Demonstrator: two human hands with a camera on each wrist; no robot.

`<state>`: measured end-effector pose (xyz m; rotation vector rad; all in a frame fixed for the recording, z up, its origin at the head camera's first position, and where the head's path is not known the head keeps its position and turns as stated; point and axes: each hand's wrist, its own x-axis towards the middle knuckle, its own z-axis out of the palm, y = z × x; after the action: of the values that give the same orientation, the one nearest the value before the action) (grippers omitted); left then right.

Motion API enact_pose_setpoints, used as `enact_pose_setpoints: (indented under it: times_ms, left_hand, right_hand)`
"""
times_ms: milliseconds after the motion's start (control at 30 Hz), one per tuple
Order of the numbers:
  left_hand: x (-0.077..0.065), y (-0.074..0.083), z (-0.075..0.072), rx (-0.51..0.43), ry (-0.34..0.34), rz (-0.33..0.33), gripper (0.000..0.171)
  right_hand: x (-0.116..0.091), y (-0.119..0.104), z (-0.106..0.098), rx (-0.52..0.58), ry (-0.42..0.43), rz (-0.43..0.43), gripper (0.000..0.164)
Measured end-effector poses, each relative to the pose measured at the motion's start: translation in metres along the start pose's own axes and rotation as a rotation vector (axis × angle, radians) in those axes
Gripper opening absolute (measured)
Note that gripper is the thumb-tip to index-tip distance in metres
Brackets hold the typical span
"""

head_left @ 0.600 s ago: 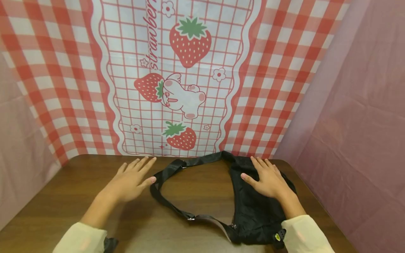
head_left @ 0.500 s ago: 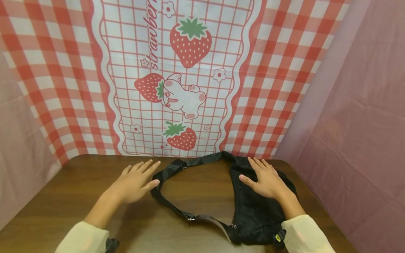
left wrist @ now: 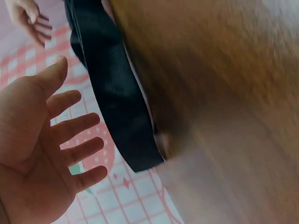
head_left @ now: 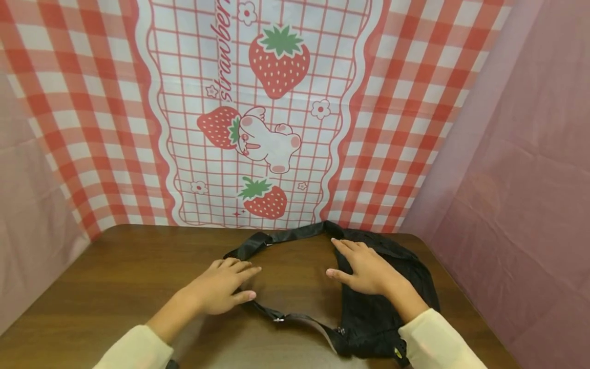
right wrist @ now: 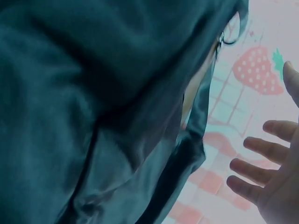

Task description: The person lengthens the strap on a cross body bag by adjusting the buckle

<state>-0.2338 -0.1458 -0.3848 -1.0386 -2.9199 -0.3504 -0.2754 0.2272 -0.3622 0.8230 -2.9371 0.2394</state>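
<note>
A black fabric bag lies on the right part of the wooden table, its long strap looped out to the left. My left hand hovers over the left end of that loop, fingers spread and straight, hiding part of the strap. In the left wrist view the strap runs beside the fingers, with a gap between. My right hand is over the bag's left edge, fingers extended and holding nothing. The right wrist view has the bag filling the left side, apart from the fingers.
The brown wooden table has rounded far corners. Behind it hangs a red-and-white checked cloth printed with strawberries. Pink cloth closes off the right side, and more pink cloth the left. Metal buckles sit on the strap.
Both hands have moved inward and nearer the body: the left to the right over the strap, the right leftward across the bag. The bag and strap lie as before.
</note>
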Motion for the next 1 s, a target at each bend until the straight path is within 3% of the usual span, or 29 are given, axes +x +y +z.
enact_pose_setpoints:
  times_ms: [167,433,700,800,1000]
  left_hand:
    - [0.003,0.012,0.007,0.059,-0.041,0.069,0.055]
    - [0.013,0.022,0.018,0.084,-0.065,0.098,0.050]
    - [0.019,0.018,0.017,-0.002,-0.110,0.097,0.030]
    - [0.021,0.013,0.017,-0.020,-0.089,0.125,0.023]
    - [0.028,0.005,0.014,-0.068,-0.051,0.168,0.011]
  right_hand:
    - [0.006,-0.019,0.004,-0.036,-0.037,-0.106,0.086]
    - [0.010,-0.049,0.014,-0.095,-0.099,-0.240,0.072]
    - [0.009,-0.069,0.020,-0.085,-0.202,-0.338,0.062]
    - [0.011,-0.074,0.021,-0.012,-0.213,-0.383,0.050]
    - [0.013,-0.078,0.026,0.143,-0.224,-0.452,0.007]
